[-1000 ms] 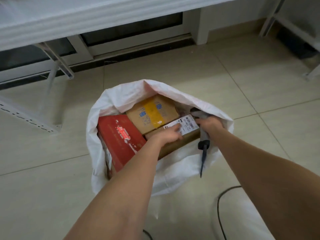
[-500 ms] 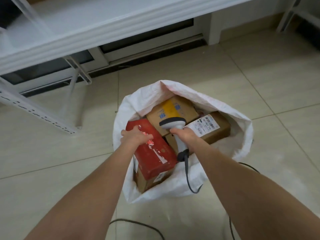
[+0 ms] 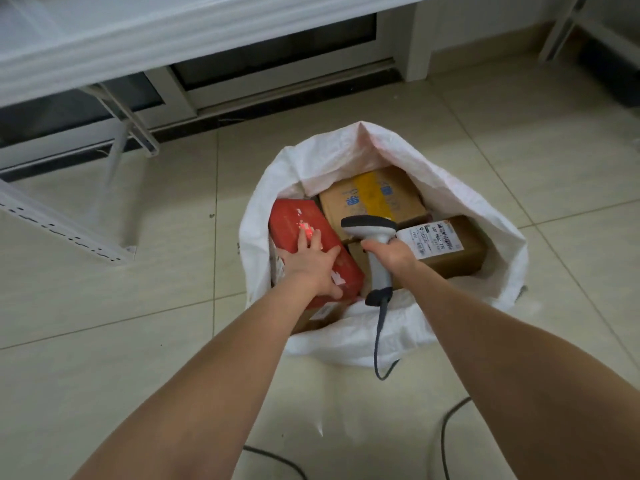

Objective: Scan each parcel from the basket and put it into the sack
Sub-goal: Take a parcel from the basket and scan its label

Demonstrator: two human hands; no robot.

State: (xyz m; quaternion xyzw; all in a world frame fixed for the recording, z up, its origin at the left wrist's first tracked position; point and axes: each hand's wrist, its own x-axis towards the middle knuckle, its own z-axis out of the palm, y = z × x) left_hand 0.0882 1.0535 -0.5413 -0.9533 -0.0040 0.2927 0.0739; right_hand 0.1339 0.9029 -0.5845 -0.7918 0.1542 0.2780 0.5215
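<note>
rack (image 3: pixel 62 230) legs of white metal stand on the tiled floor (image 3: pixel 138 358), well to the left of the fingers. right of that the white sack (image 3: pixel 363 337) sits open on the floor, its mouth rolled wide, and both hands reach into it. the left hand (image 3: pixel 311 265) lies on top of the red parcel (image 3: pixel 294 216), which is tilted against the sack's left wall; its fingers (image 3: pixel 306 242) are straight and spread, pressing flat on the box with nothing gripped. a spot of red light (image 3: pixel 304 226) glows on the parcel just at those fingertips. just beside them to the right, the right hand (image 3: pixel 391 254) holds the scanner (image 3: pixel 375 271): its fingers (image 3: pixel 372 245) are curled round the pale handle, with the dark head above them turned toward the red parcel. the scanner's cable (image 3: pixel 380 327) hangs below the hand, over the near rim of the sack, to the floor. beyond the right fingers lies the yellow-taped parcel (image 3: pixel 374 199), flat in the far part of the sack. to their right, partly under the wrist, rests the brown parcel (image 3: pixel 464 252), its white barcode label (image 3: pixel 431 239) facing up. all three parcels are inside the sack, packed close against each other.
</note>
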